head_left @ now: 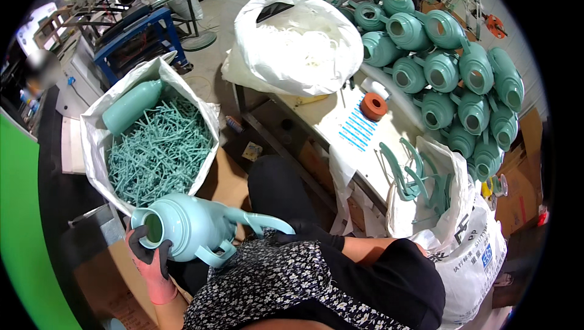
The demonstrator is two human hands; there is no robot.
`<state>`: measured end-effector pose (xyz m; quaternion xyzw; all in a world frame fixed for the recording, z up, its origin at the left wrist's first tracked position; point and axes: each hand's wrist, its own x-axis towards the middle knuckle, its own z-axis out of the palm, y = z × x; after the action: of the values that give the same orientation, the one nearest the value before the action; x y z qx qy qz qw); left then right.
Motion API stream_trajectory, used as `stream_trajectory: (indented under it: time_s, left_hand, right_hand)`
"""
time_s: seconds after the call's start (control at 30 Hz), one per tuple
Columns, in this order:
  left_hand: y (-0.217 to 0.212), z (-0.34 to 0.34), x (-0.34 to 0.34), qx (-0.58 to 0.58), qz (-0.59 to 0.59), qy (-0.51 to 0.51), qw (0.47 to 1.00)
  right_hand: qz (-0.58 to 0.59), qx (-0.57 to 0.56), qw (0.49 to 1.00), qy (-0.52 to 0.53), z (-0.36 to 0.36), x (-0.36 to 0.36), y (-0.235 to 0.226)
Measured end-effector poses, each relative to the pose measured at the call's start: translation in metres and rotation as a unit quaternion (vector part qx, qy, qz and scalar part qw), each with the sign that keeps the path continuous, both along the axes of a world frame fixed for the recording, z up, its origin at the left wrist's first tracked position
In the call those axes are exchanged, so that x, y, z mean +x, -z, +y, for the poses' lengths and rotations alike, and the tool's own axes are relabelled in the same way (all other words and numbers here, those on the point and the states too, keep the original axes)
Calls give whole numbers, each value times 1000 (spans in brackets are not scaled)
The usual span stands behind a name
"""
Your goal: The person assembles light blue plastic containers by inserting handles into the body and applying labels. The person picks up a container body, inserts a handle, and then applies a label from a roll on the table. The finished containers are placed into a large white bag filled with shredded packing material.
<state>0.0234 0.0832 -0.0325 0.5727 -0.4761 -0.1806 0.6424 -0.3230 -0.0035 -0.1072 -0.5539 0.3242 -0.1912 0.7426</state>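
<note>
"Left hand (pixel 148 263) first: what's it doing?"

"Grasping the pale teal jug (pixel 188 226) by its neck, gloved fingers curled round the mouth. The jug lies tilted over the lap, apparently against the flowered cloth (pixel 274 275), mouth toward the left."

"And the right hand (pixel 310 236)?"

"It's at the far end of the long handle (pixel 261 219). Its dark glove blends into the dark trousers (pixel 280 190), so I can't tell whether it's clenched on the handle or just touching it."

"Which step would you call this?"

"Handle work, I'd guess: one hand steadying the body, the other at the handle. I can't see whether both ends are seated, so it could be a fitting or a check."

"What does the next move call for?"

"A steady neck, I'd say, and straight pressure at the handle without twisting the jug off the lap."

"What's nearby?"

"Loose handles (pixel 409 191) sit in a white bag (pixel 413 223) at the near end of the worktop (pixel 398 129); more jugs (pixel 474 65) are stacked beyond. On the left, another white bag (pixel 91 141) holds thin teal sticks (pixel 161 153) and a bottle (pixel 134 108)."
</note>
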Motion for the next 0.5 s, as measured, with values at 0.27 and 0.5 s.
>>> stream_trajectory:
  time_s: [0.27,0.5]
  left_hand:
    - [-20,13,-20,-83,-20,62,994]
    - [-25,24,-30,-12,-39,99,994]
  right_hand:
    - [-97,-199,959,177,-72,75,-131]
    - [-293,101,940,139,-72,145,-130]
